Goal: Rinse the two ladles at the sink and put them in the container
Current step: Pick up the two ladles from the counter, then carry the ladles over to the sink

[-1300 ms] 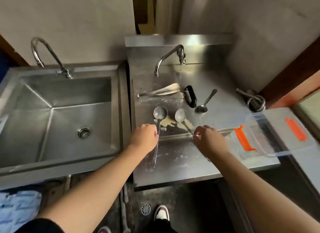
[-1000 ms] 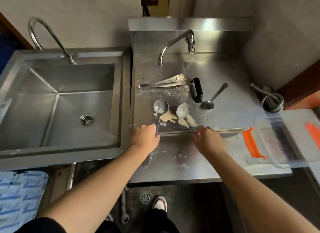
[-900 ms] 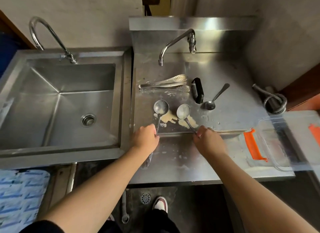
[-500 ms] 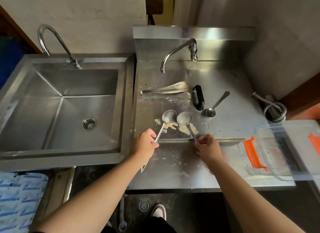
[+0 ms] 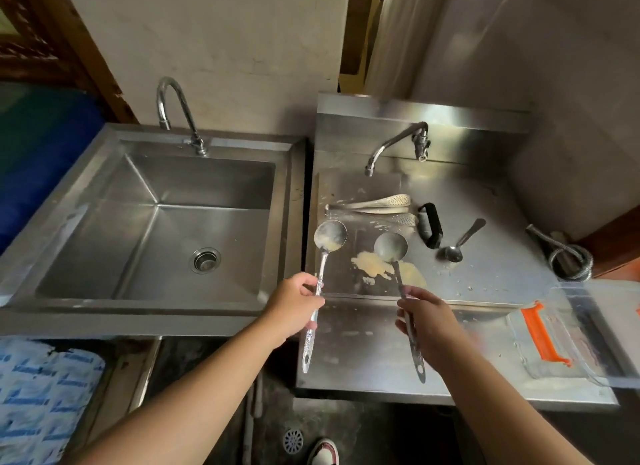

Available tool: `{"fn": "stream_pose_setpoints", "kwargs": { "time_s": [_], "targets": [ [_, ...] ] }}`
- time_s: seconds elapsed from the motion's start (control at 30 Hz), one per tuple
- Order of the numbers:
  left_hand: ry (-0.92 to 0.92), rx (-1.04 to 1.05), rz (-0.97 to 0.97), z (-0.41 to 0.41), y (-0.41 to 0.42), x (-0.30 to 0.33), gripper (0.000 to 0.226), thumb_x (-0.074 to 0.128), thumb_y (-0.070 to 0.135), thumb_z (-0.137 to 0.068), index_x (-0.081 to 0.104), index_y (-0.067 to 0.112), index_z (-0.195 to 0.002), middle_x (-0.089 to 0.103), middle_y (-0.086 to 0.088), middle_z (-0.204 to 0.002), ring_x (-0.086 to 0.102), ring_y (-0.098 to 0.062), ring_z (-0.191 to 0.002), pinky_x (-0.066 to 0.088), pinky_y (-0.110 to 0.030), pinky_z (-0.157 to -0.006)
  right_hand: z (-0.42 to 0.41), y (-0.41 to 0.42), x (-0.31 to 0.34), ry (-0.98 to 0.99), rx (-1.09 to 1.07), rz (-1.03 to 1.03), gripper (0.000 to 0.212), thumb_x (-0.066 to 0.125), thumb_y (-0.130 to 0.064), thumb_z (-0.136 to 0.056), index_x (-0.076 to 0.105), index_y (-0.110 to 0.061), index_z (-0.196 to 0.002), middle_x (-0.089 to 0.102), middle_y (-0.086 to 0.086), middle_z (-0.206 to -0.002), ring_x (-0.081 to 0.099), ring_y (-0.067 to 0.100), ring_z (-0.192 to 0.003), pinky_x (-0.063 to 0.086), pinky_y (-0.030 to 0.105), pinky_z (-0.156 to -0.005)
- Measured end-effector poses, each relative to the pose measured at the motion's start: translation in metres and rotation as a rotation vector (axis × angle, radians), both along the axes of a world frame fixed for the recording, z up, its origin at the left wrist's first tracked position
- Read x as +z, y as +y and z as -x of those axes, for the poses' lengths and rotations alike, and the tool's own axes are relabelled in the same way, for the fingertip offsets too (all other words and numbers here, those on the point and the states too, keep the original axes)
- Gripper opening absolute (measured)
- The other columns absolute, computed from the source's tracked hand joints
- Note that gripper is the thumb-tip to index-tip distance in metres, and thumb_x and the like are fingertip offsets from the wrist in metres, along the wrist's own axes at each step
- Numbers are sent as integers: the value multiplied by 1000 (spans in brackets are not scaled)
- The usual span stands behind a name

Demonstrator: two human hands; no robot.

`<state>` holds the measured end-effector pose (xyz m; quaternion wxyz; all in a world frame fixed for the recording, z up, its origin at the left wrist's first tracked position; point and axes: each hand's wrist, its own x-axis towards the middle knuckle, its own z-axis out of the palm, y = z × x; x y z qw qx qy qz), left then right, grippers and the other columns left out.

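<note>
My left hand grips the handle of a steel ladle, lifted off the counter, its bowl smeared with yellowish residue. A second ladle is held by its handle in my right hand, bowl raised above a yellowish spill on the counter. The steel sink with its curved tap lies to the left. A clear plastic container with orange clips sits at the counter's right end.
On the steel counter behind the ladles lie tongs, a black-handled tool and a small spoon. A second tap juts from the backsplash. A coiled metal hose rests at right. A shoe shows below.
Both ladles have been lifted off the counter, bowls raised and moved apart, the left one shifting toward the sink. The spill is now uncovered. The camera has tilted up and back.
</note>
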<state>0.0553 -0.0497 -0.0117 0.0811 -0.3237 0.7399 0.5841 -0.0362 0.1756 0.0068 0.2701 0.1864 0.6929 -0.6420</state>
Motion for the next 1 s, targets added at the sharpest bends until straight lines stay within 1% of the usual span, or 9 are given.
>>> {"fn": "stream_pose_setpoints", "kwargs": {
  "time_s": [0.13,0.3,0.37,0.47,0.57,0.67,0.77,0.83,1.0],
  "targets": [
    [80,68,-56,-26,-45,15,9,65,20,-88,68,23,-96,60,-3,-93,61,-16,-70,65,-36,-63,-27,-56,17,66,24,-10,17,49,4,-92,59,-9,-88,48,10,-70,45,21,-58,34,29,-51],
    [175,117,-137,-68,-115,26,10,63,28,-92,68,20,-92,58,1,-84,60,-14,-62,65,-40,-63,-75,-137,31,100,105,38,12,60,-13,-96,64,-9,-85,57,2,-60,51,16,-48,41,28,-45],
    [214,109,-197,-86,-150,31,7,63,22,-94,69,24,-96,59,-2,-88,61,-15,-68,64,-36,-61,-95,-174,36,96,119,76,13,61,-13,-97,65,-10,-85,56,4,-59,51,17,-46,42,29,-46],
    [224,74,-267,-117,-204,38,24,63,12,-93,67,34,-103,60,-8,-92,65,-20,-70,62,-32,-59,-127,-232,45,111,115,137,10,61,-11,-97,68,-9,-90,52,7,-57,48,17,-43,39,29,-45],
    [215,85,-334,-139,-238,42,19,65,10,-92,70,26,-101,61,-9,-95,64,-21,-80,62,-36,-61,-148,-275,51,56,86,255,12,57,-5,-100,66,2,-105,49,7,-60,46,16,-47,46,28,-45],
    [198,124,-344,-158,-274,46,6,67,17,-93,71,18,-97,65,-7,-93,66,-19,-78,64,-38,-63,-170,-321,59,-8,61,288,18,54,-5,-101,61,-3,-84,47,6,-58,46,17,-49,47,31,-52],
    [180,173,-328,-169,-300,50,13,69,28,-93,72,15,-95,70,-7,-92,70,-19,-72,64,-36,-61,-183,-358,67,10,97,251,25,55,-8,-98,57,-10,-73,47,7,-60,45,19,-54,41,33,-56],
    [170,194,-320,-172,-315,50,14,71,27,-92,74,14,-96,74,-7,-94,72,-18,-71,62,-33,-59,-186,-377,70,24,135,239,19,57,-8,-96,62,-9,-77,51,7,-65,49,19,-58,45,32,-56],
    [169,216,-316,-164,-341,50,12,72,22,-91,75,11,-90,78,-4,-77,72,-16,-62,62,-32,-60,-178,-417,67,-19,221,253,12,61,-8,-95,69,-5,-103,71,11,-80,67,20,-64,55,31,-63]
  ]
}}
